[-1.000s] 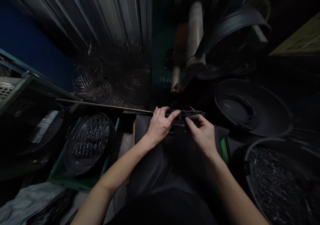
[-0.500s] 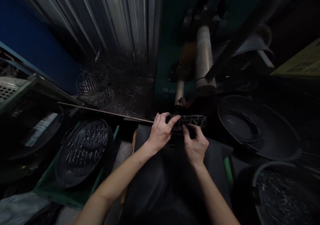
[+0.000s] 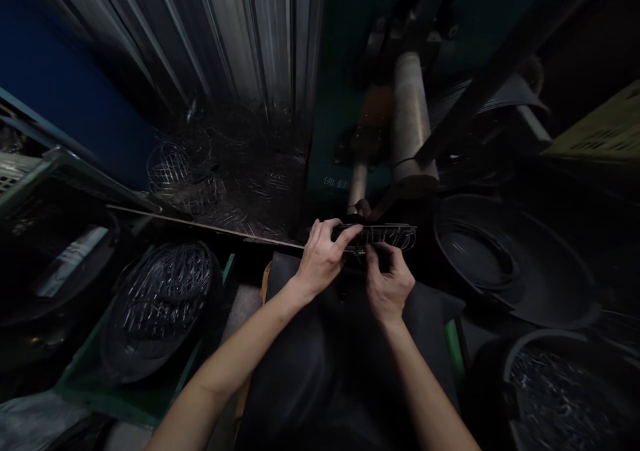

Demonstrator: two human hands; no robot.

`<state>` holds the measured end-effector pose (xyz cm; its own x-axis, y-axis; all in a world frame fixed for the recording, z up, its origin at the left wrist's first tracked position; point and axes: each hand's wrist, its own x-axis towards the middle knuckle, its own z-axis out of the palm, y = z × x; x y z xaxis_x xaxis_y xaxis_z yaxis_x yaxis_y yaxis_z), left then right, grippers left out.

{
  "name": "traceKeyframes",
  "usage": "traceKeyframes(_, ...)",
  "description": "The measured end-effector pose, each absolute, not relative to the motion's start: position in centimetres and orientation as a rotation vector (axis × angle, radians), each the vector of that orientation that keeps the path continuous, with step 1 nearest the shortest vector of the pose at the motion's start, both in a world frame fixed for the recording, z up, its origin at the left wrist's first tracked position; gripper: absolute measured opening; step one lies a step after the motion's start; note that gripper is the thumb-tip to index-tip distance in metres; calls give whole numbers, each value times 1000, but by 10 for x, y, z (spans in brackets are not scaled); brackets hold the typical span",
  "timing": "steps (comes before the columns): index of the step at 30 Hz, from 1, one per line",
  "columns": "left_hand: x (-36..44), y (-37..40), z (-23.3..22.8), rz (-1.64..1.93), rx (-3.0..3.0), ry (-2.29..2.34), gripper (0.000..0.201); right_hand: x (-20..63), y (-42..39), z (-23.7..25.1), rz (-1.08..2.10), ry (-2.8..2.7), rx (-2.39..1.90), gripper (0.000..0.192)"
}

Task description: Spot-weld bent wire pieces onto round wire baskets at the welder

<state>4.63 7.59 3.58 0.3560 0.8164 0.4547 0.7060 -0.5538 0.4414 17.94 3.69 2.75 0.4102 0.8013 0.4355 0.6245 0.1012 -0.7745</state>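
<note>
A round wire rack (image 3: 397, 236), seen nearly edge-on, is held just below the machine's lower rod (image 3: 357, 187). My left hand (image 3: 324, 251) is closed on its left part, the thumb lying along the upper wires. At the near edge, my right hand (image 3: 390, 277) is pinched, thumb and forefinger at the wires. Whether a small piece sits between those right fingertips is too dark to make out. Above the rack stands the machine's thick metal cylinder (image 3: 411, 114).
To the left, a black tub (image 3: 113, 354) of bent wire pieces sits in a green crate (image 3: 75, 377). On the right are a wide black basin (image 3: 555, 277) and a bucket (image 3: 515, 351) of small metal parts. Wire grids (image 3: 173, 171) lie by the corrugated wall (image 3: 230, 44).
The view has shifted slightly. Both hands keep their hold at the rack, which sits a little higher in the picture, close under the machine's rod.
</note>
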Motion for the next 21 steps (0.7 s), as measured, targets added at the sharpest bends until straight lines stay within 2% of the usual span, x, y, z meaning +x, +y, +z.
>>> traceKeyframes(21, 46, 94, 27, 1048, 2575, 1391, 49, 179, 55, 16, 197, -1287, -1621, 30)
